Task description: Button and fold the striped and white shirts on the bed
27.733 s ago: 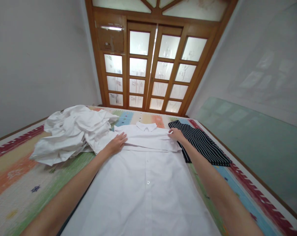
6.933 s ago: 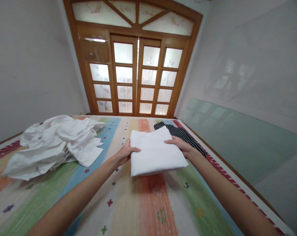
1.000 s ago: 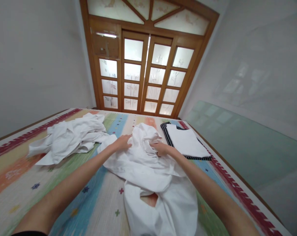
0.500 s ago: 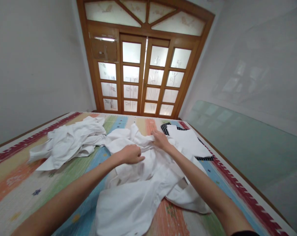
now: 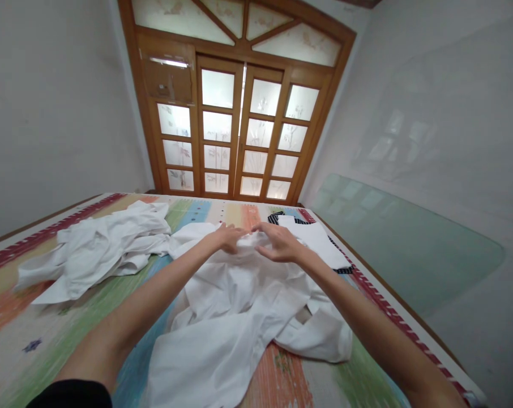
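A crumpled white shirt [image 5: 235, 289] is spread before me, its sleeves and lower parts reaching toward me. At its far edge, my left hand [image 5: 230, 238] is closed on the cloth, fingers pointing right. Close beside it, my right hand [image 5: 278, 242] curves around the same raised fold, the thumb below the fingers and cloth between them. The fingertips of the two hands nearly meet. Fabric partly hides the exact grip of each.
Another rumpled white garment [image 5: 99, 243] lies to the left, touching the shirt's edge. At the far right is a white piece with black striped trim [image 5: 313, 238]. The striped bedspread [image 5: 16, 374] runs beneath everything. A pale green glass panel [image 5: 401, 243] stands along the right wall.
My left hand has moved forward and up from the middle of the shirt to its far edge beside my right hand. My right hand has turned, its thumb now apart from the fingers.
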Motion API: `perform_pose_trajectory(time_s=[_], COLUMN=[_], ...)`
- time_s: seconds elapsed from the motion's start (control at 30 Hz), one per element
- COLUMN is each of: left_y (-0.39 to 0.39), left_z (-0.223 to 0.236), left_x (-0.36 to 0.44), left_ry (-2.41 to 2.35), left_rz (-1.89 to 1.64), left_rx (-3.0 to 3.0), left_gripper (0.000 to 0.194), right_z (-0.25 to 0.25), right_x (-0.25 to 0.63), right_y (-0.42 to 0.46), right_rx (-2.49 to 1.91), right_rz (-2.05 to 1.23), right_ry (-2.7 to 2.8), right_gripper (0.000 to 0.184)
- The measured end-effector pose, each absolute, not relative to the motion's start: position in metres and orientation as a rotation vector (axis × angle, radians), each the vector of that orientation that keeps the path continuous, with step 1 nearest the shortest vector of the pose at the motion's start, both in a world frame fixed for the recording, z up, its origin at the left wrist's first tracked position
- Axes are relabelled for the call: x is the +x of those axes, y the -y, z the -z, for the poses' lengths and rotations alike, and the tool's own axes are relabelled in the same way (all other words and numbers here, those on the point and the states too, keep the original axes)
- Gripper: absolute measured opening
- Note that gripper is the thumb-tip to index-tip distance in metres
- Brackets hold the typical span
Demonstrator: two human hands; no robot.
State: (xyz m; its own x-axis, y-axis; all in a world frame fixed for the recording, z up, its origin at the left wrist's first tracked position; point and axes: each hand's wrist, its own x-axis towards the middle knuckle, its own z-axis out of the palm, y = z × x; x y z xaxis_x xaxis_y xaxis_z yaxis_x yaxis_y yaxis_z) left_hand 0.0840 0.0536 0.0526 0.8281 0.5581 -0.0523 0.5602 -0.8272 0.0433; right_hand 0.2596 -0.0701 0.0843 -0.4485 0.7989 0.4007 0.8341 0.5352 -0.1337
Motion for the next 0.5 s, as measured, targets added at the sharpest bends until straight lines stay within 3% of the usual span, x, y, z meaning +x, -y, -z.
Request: perform_pose_trajectory(time_s=[0.1, 0.23, 0.4, 0.5], left_y=[-0.054, -0.057, -0.049, -0.044], left_z=[-0.057, -0.071, -0.076, -0.073], left_x=[0.086, 0.08, 0.085, 0.092], left_ry=[-0.707, -0.456, -0.562, -0.437], left_rz=[0.155, 0.324, -0.24, -0.342], left_rx=[2.769, 2.447, 2.479, 2.463], left_gripper=[0.086, 0.063, 0.07, 0.051], right_z=[-0.09, -0.09, -0.088, -0.089], right_x=[0.274, 0.291, 0.291, 0.289], right_y=[0.076, 0.078, 0.076, 0.074], right_rx=[-1.287, -1.226, -1.16, -1.207], right_rz=[0.124, 0.083, -0.039, 0.003], right_ry=[2.34, 2.288, 2.264, 2.279], right_gripper=[0.034, 0.034, 0.035, 0.035])
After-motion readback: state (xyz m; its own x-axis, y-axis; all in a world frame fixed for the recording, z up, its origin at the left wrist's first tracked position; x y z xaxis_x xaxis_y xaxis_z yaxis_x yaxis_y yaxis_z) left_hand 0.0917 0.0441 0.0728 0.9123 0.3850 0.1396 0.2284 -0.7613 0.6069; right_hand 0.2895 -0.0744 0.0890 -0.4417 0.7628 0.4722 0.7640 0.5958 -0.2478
